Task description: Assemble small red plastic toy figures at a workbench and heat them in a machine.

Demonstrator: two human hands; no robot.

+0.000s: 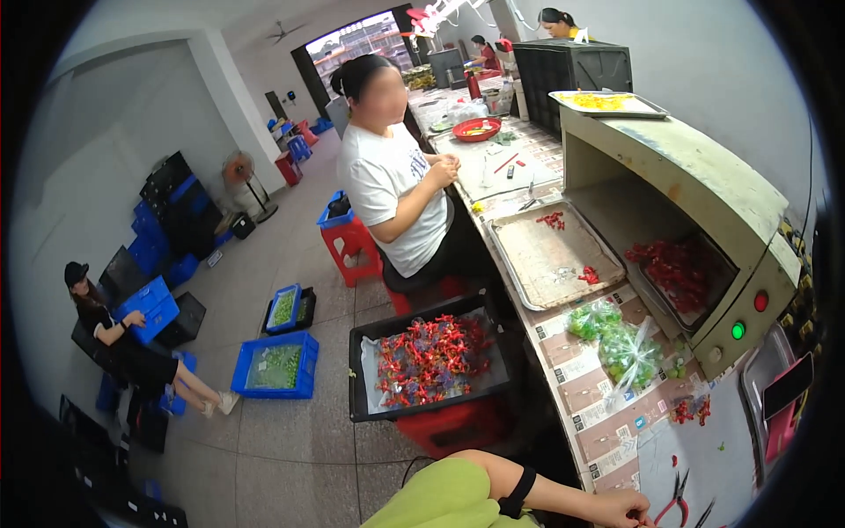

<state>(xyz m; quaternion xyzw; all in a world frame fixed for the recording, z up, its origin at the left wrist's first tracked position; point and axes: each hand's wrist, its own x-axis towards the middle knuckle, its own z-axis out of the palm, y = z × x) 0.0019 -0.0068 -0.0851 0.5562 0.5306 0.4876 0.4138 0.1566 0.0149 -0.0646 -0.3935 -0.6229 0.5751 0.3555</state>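
My left hand (623, 508) is at the lower edge, at the end of a bare forearm with a black band and a lime-green sleeve. Its fingers are pinched together; the frame edge cuts off whatever they hold. Just right of it, red-handled pliers (676, 505) lie on the worktable (607, 431), with a dark pointed tool (705, 514) beside them. Small red pieces (691, 408) lie further up the table, near clear plastic bags of green pieces (623, 343). My right hand is out of view.
A beige oven-like machine (687, 167) holds a tray of red pieces (678, 273). Left of it lies a metal tray (546, 255). A black crate of red pieces (427, 361) rests on a red stool. Beyond sits a person in white (396, 167); another carries a blue crate (148, 308).
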